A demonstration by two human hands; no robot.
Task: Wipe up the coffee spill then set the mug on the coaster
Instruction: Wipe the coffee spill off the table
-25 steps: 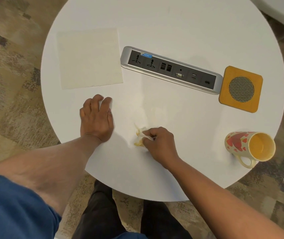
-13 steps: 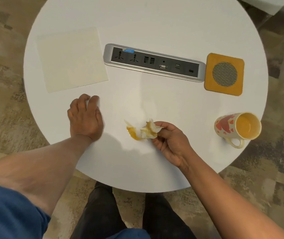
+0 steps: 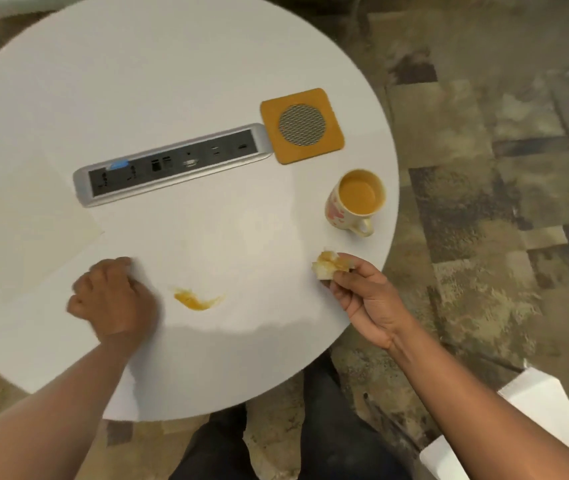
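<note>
Coffee spill [image 3: 197, 299] smears the white table [image 3: 172, 81].

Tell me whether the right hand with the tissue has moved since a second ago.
Yes. The right hand has carried the tissue off the spill, rightward to just below the mug.

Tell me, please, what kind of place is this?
Probably an office or meeting lounge: a round white table with a built-in power and data socket strip, standing on patterned carpet.

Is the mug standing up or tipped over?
Standing up. The mug sits on the table, its round mouth facing up with tan coffee inside.
</note>
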